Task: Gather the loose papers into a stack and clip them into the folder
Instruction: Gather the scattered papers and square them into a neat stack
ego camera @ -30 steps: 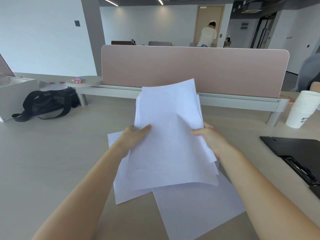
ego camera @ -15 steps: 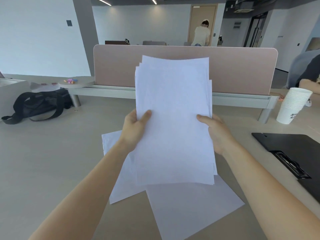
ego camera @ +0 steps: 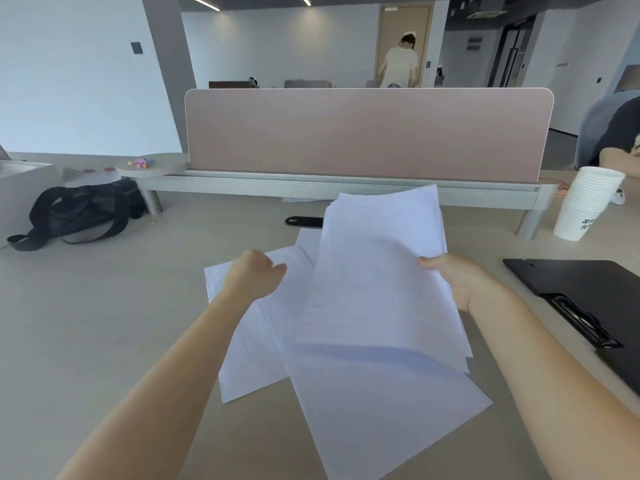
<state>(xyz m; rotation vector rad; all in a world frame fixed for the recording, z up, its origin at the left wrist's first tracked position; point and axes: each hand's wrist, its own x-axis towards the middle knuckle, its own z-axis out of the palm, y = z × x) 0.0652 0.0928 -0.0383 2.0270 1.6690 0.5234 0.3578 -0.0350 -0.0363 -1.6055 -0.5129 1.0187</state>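
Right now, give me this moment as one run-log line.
phase: gathering | right hand: holds paper stack | left hand: over loose sheets, grip unclear | folder: nothing clipped

A stack [ego camera: 377, 271] of white sheets, its edges only roughly squared, is held off the table [ego camera: 104, 323]. The right hand [ego camera: 453, 282] grips it at its right edge, and it casts a shadow on the paper below. Three loose white sheets lie flat and fanned beneath it: a left sheet [ego camera: 249, 341], a skewed near sheet [ego camera: 381, 417] and a far sheet [ego camera: 308, 240] peeking out. The black folder [ego camera: 588, 289] lies flat to the right, apart from the papers, with its clip [ego camera: 581, 320] facing up.
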